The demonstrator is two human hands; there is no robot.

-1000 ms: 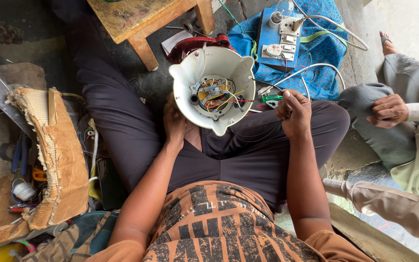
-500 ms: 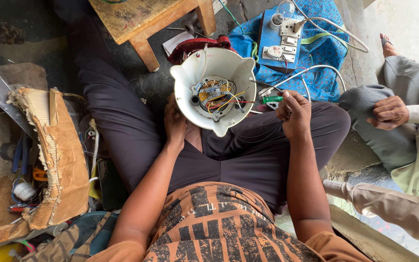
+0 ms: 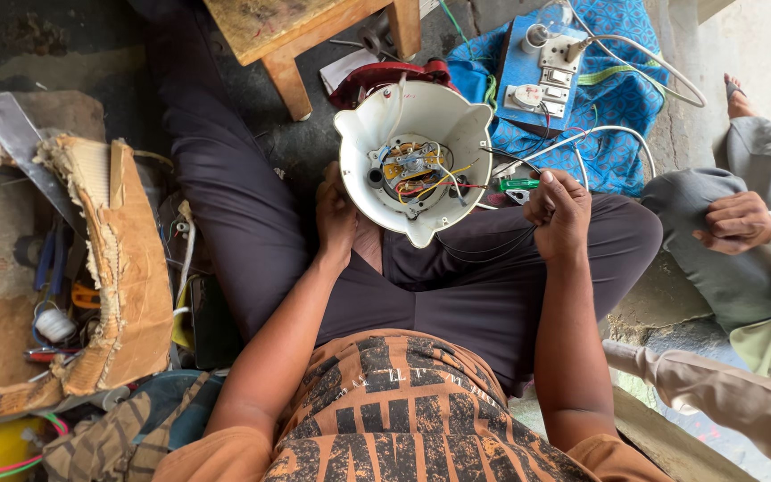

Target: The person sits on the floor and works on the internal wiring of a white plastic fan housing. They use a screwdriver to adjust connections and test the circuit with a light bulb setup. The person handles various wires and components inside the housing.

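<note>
Little has shifted since the earlier frames: both hands and the shell sit where they were. Largest nearby, a torn brown cardboard box (image 3: 104, 268) of tools lies well apart at the left, and a rough wooden stool (image 3: 292, 36) stands ahead. On the lap rests a smooth white rounded plastic appliance shell (image 3: 412, 161), open side up, showing a metal motor with red and yellow wires. Left hand (image 3: 336, 219) curls against its rim. Right hand (image 3: 559, 214) is closed around thin wires, beside a small green-handled screwdriver (image 3: 518, 185).
</note>
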